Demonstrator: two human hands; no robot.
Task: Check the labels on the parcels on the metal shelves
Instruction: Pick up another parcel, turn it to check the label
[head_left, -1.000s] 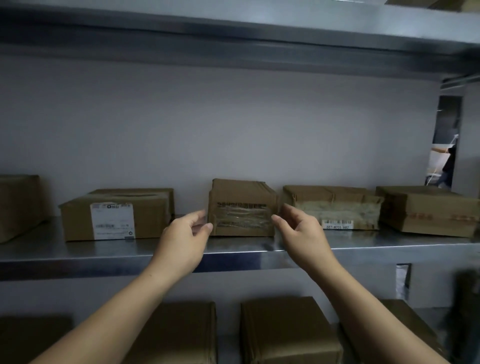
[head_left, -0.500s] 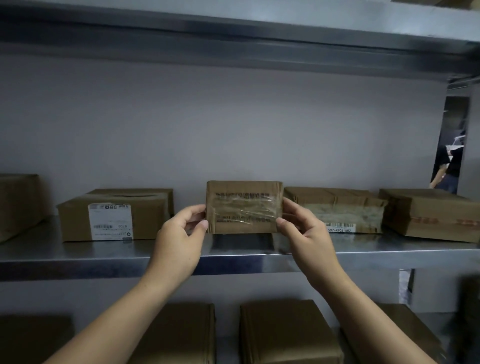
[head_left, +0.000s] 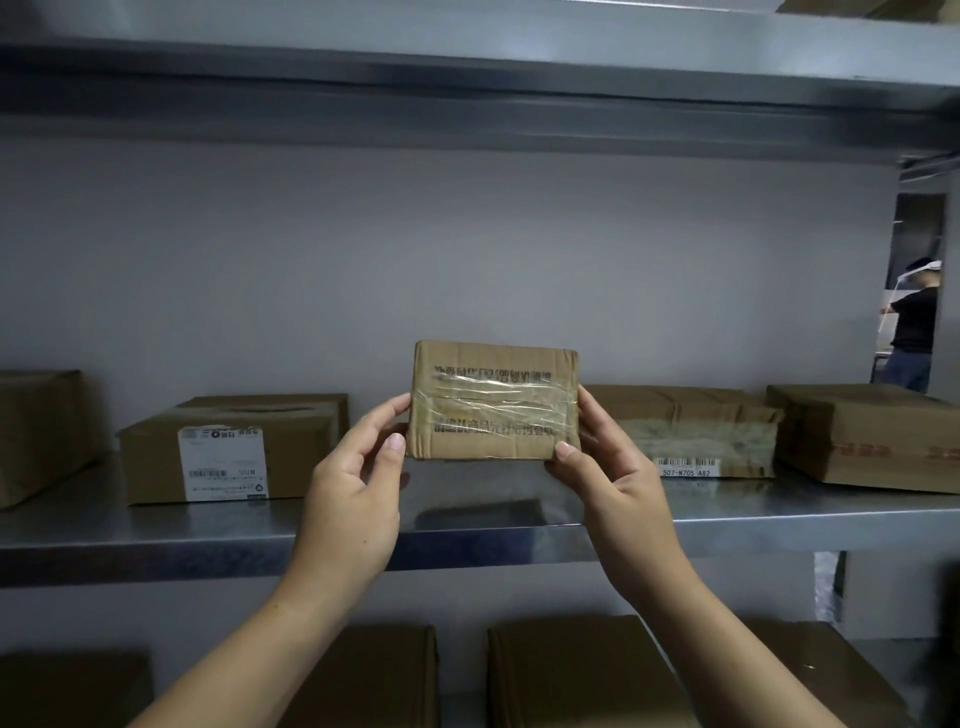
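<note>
A small brown cardboard parcel with clear tape and upside-down printed text is held up above the middle metal shelf, its broad face turned toward me. My left hand grips its left edge and my right hand grips its right edge, thumbs on the front. No white label shows on the face I see.
On the same shelf sit a box with a white label at left, a taped box with a barcode strip and another box at right. More boxes lie on the shelf below. A person stands far right.
Both hands took hold of the small parcel on the shelf, lifted it off and tipped its broad face toward me. It now hangs higher than half a second ago.
</note>
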